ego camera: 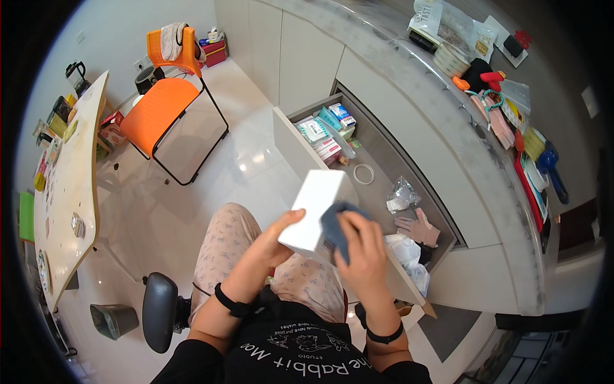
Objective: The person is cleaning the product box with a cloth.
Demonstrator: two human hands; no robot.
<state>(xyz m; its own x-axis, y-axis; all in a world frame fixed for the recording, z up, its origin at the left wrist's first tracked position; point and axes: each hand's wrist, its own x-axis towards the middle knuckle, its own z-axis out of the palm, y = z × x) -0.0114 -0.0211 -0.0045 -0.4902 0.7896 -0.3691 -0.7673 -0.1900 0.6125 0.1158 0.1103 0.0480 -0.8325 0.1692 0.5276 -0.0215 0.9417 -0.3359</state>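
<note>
A plain white box [314, 206] is gripped by my left hand [276, 240], its thumb lying on the near left edge. In my right hand [362, 254] is a bunched blue-grey cloth [338, 228], pressed to the right side of the box. Both hands are above my lap, in front of an open drawer [307, 139]. At the drawer's far end are several small boxes and packets [314, 129]. A white ring [363, 174], a clear plastic bag [402, 194], a pinkish glove [419, 228] and white plastic bags [410, 257] lie nearer. The box hides part of the drawer front.
A cluttered countertop [479, 139] runs above the drawer on the right. An orange chair [163, 105] stands ahead on the left, near a light wooden table [76, 177]. A bin [114, 320] is on the floor beside my seat's black armrest [159, 312].
</note>
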